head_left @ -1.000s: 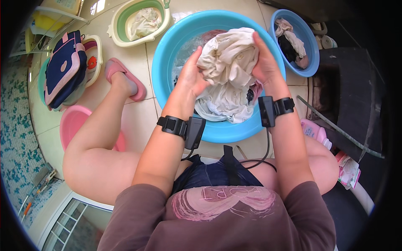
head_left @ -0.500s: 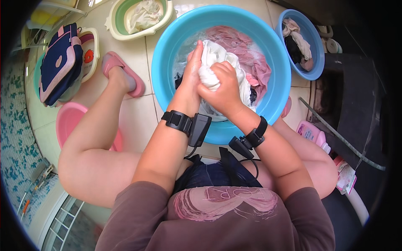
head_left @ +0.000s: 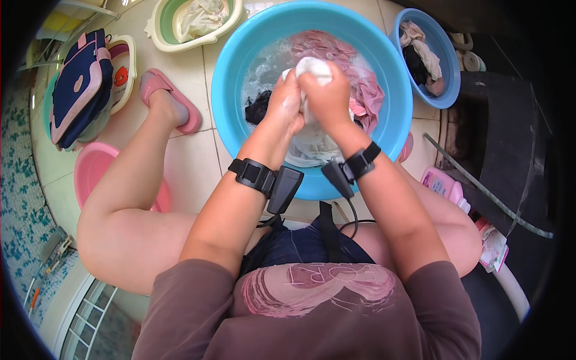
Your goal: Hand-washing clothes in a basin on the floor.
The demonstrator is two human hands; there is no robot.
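A large light-blue basin (head_left: 225, 90) holds soapy water, a crumpled pink cloth (head_left: 369, 96), a dark cloth (head_left: 259, 107) and white fabric. My left hand (head_left: 285, 103) and my right hand (head_left: 327, 96) are closed side by side on a bunched white cloth (head_left: 314, 70) over the middle of the basin. The rest of the white fabric hangs down below my hands into the basin. Each forearm wears a black strapped device with a cable.
A smaller blue basin with laundry (head_left: 451, 63) stands at the right, beside a pink bottle (head_left: 442, 187). A green-and-cream basin (head_left: 162, 27) is at the top. A navy backpack (head_left: 78, 102) lies on tubs at the left, above a pink basin (head_left: 87, 180).
My hands came inward from the sides of the white bundle to squeeze it close together, uncovering more pink cloth and water. The bunched cloth now looks more compact.
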